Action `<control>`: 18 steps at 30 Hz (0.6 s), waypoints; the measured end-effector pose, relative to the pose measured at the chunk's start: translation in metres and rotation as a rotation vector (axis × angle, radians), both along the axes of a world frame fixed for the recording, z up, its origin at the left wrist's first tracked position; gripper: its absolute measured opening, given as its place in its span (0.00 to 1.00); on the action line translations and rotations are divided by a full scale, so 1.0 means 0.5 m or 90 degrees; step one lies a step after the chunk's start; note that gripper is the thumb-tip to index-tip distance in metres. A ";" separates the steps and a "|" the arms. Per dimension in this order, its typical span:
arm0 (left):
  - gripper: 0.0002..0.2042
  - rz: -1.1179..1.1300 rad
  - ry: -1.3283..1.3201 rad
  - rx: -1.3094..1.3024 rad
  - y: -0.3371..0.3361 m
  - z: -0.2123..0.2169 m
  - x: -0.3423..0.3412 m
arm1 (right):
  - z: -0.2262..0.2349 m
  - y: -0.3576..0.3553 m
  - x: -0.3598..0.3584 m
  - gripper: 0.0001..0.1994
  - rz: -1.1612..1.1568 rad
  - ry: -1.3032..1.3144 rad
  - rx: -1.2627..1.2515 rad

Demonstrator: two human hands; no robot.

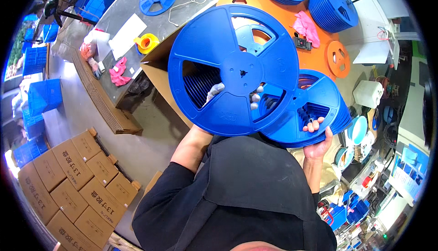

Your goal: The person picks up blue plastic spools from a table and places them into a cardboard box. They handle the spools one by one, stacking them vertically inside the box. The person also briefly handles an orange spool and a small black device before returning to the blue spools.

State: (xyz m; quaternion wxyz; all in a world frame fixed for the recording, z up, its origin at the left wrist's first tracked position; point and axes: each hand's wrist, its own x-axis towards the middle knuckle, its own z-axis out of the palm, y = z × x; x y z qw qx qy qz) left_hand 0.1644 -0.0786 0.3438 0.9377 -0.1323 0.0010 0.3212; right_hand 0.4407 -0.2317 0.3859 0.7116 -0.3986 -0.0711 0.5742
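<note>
A large blue plastic reel [244,73] is held up in front of me, with wedge-shaped openings around its hub. My left hand [214,92] is closed on it near the hub; whitish covered fingertips show through two openings, and the rest of the hand is hidden behind the disc. To the right, my right hand [318,139] grips the rim of a tilted stack of blue reels [335,105], its bare fingers hooked through an opening. The front reel overlaps this stack. Dark stacked rims show through its left opening. Behind it stands an open cardboard box [162,80], partly covered.
More blue reels [332,7] stand on an orange round surface [315,61] with a pink cloth [306,28]. A grey table [171,16] carries yellow tape [146,44] and a white cable [191,1]. Closed cartons [77,191] are stacked at lower left, near flattened cardboard [102,98].
</note>
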 end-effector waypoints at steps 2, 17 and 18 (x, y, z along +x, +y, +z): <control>0.42 -0.014 -0.022 -0.006 0.001 -0.001 0.004 | 0.001 -0.007 0.004 0.18 -0.011 -0.006 0.003; 0.40 -0.099 -0.063 -0.021 0.026 -0.012 0.015 | 0.009 -0.039 -0.017 0.18 -0.054 0.013 0.001; 0.40 -0.097 -0.057 -0.016 0.029 -0.006 0.012 | 0.013 -0.039 -0.018 0.17 -0.068 0.017 -0.006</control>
